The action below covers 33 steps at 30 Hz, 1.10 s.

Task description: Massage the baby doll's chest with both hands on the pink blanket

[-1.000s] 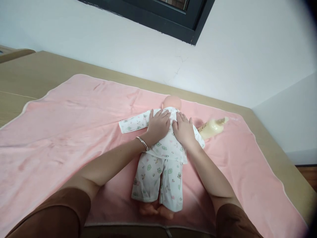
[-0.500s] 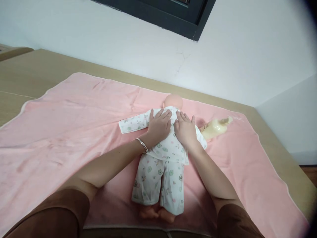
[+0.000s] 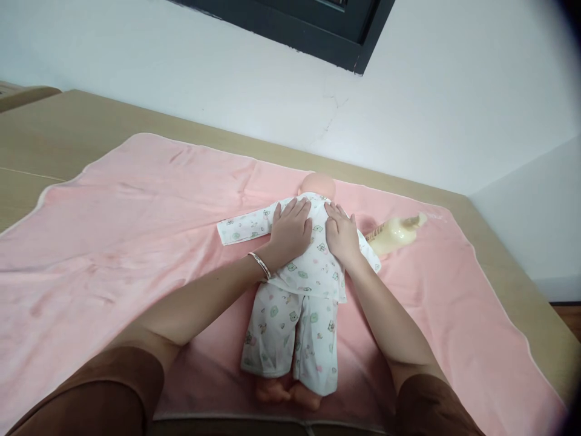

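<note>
A baby doll (image 3: 305, 284) in white printed pyjamas lies face down on a pink blanket (image 3: 113, 230), its bald head (image 3: 318, 183) toward the wall and bare feet toward me. My left hand (image 3: 289, 229) rests flat on the left side of its upper back, fingers stretched out, with a silver bangle on the wrist. On the right side of the back lies my right hand (image 3: 342, 233), also flat with fingers extended. One empty sleeve (image 3: 242, 225) sticks out to the left.
A cream bottle (image 3: 394, 231) lies on its side on the blanket just right of the doll. The blanket covers a light wooden tabletop (image 3: 54, 130) that runs against a white wall (image 3: 227, 79). The table's right edge drops off at the far right.
My two hands have shifted slightly apart on the doll's back, showing more fabric between them. The doll and the bottle have stayed in place.
</note>
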Available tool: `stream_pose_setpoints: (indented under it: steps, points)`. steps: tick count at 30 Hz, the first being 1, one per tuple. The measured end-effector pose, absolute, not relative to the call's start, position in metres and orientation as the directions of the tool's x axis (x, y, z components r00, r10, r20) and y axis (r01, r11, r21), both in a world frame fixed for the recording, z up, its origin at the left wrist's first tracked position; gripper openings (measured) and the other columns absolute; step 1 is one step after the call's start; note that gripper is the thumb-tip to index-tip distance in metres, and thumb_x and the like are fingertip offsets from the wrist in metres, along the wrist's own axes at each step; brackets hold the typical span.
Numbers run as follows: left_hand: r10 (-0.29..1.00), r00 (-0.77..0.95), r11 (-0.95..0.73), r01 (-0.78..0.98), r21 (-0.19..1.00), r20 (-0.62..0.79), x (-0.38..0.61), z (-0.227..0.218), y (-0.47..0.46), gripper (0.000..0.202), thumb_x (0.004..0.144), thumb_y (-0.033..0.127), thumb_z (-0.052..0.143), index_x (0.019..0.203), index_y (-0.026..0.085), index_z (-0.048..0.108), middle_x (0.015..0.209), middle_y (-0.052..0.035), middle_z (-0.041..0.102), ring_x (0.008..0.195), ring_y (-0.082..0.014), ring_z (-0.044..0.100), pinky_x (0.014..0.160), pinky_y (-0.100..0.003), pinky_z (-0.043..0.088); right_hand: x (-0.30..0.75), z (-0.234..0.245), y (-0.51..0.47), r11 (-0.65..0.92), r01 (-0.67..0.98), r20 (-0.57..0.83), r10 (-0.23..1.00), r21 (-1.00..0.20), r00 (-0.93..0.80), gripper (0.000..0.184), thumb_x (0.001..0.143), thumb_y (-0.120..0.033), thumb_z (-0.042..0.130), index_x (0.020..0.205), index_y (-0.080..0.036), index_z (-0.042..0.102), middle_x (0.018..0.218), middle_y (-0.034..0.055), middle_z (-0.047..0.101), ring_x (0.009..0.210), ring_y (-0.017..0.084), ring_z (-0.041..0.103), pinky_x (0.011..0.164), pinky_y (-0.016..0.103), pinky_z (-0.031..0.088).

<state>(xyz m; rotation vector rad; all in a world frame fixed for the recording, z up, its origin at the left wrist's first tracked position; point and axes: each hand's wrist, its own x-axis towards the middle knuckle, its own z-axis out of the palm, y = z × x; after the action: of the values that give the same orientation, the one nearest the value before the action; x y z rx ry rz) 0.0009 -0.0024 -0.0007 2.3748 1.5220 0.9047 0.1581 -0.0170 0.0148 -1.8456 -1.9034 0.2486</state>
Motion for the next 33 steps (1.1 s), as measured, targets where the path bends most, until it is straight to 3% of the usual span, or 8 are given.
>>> stream_pose_setpoints:
  steps: [8,17,20,24,27,30,33]
  points:
    - [0.879,0.28,-0.442,0.784,0.436,0.387,0.001,-0.004,0.001,0.054,0.099,0.03,0.036,0.149,0.013,0.047,0.159,-0.0125,0.045,0.151,-0.0304,0.036,0.126,-0.058,0.021,0.155,0.013,-0.018,0.071,0.894,0.225,0.974,-0.442,0.034,0.056,0.1,-0.025,0.025,0.15,-0.019,0.049,0.159,0.0105,0.044,0.152,0.027,0.033,0.124,0.062,0.015]
    - [0.883,0.275,-0.436,0.782,0.446,0.38,0.001,-0.008,0.005,0.052,0.099,0.031,0.037,0.147,0.015,0.048,0.159,-0.0125,0.044,0.152,-0.0307,0.034,0.126,-0.059,0.022,0.155,0.01,-0.017,0.083,0.908,0.241,0.97,-0.41,0.021,0.055,0.106,-0.039,0.019,0.152,-0.022,0.046,0.16,0.0113,0.043,0.153,0.028,0.031,0.123,0.064,0.015]
    - [0.877,0.275,-0.452,0.75,0.483,0.393,-0.001,-0.009,0.005,0.051,0.102,0.03,0.03,0.146,0.015,0.05,0.157,-0.0131,0.047,0.151,-0.0297,0.035,0.126,-0.06,0.021,0.154,0.015,-0.02,0.087,0.927,0.269,0.963,-0.364,0.016,0.054,0.105,-0.041,0.029,0.153,-0.022,0.044,0.166,0.0153,0.029,0.156,0.034,0.022,0.121,0.066,0.015]
    - [0.886,0.23,-0.442,0.683,0.582,0.403,-0.003,-0.012,0.007,0.051,0.104,0.028,0.022,0.142,0.019,0.054,0.154,-0.0097,0.052,0.149,-0.0246,0.039,0.126,-0.057,0.02,0.151,0.02,-0.027,0.12,0.949,0.438,0.898,-0.293,0.022,0.061,0.1,-0.035,0.042,0.159,-0.021,0.032,0.172,0.016,0.004,0.159,0.035,0.001,0.121,0.067,0.015]
    - [0.888,0.201,-0.437,0.647,0.624,0.413,-0.004,-0.014,0.008,0.052,0.105,0.029,0.019,0.14,0.022,0.056,0.153,-0.0077,0.053,0.149,-0.0218,0.04,0.127,-0.055,0.021,0.147,0.018,-0.03,0.194,0.94,0.415,0.908,-0.281,-0.063,0.062,0.1,-0.038,0.04,0.159,-0.022,0.03,0.171,0.0142,0.013,0.159,0.031,0.003,0.121,0.066,0.016]
    - [0.885,0.196,-0.442,0.643,0.626,0.423,-0.004,-0.015,0.008,0.053,0.105,0.03,0.018,0.14,0.021,0.057,0.152,-0.0078,0.054,0.148,-0.0216,0.041,0.127,-0.055,0.021,0.145,0.017,-0.031,0.273,0.918,0.279,0.941,-0.287,-0.192,0.054,0.103,-0.04,0.033,0.153,-0.021,0.043,0.167,0.0133,0.03,0.157,0.029,0.018,0.123,0.063,0.016]
    - [0.888,0.197,-0.435,0.652,0.621,0.416,-0.004,-0.015,0.009,0.053,0.105,0.029,0.019,0.141,0.02,0.056,0.153,-0.0081,0.054,0.148,-0.0224,0.041,0.127,-0.056,0.022,0.147,0.018,-0.031,0.264,0.918,0.334,0.929,-0.298,-0.158,0.056,0.104,-0.04,0.031,0.153,-0.015,0.042,0.167,0.0166,0.028,0.157,0.028,0.019,0.125,0.058,0.015]
